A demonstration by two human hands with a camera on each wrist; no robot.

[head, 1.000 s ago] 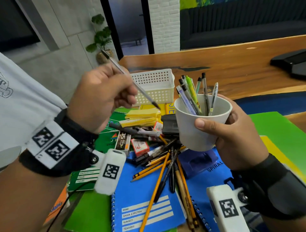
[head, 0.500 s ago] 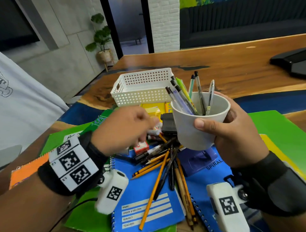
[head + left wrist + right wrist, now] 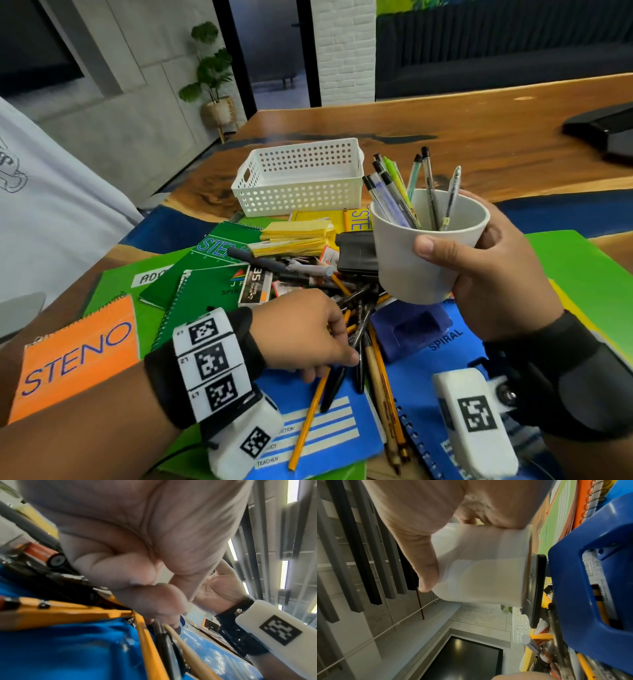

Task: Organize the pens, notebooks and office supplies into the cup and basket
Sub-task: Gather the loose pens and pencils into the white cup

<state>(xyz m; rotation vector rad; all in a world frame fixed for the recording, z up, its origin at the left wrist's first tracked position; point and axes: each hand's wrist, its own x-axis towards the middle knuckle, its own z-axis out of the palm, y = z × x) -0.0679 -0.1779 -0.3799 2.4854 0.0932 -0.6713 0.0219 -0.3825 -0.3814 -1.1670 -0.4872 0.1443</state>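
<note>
While cup [image 3: 420, 251] aloft — pens [image 3: 358, 334] underhand

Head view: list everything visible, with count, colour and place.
cup: one, white, held above the pile, several pens inside
basket: one, white, on the table behind the pile
loose pens and pencils: many, black and yellow, piled on a blue notebook
notebooks: several, green, orange, yellow
sticky notes: yellow stacks
table: wood
left hand: fingers on a dark pen in the pile
right hand: grips the cup
</note>
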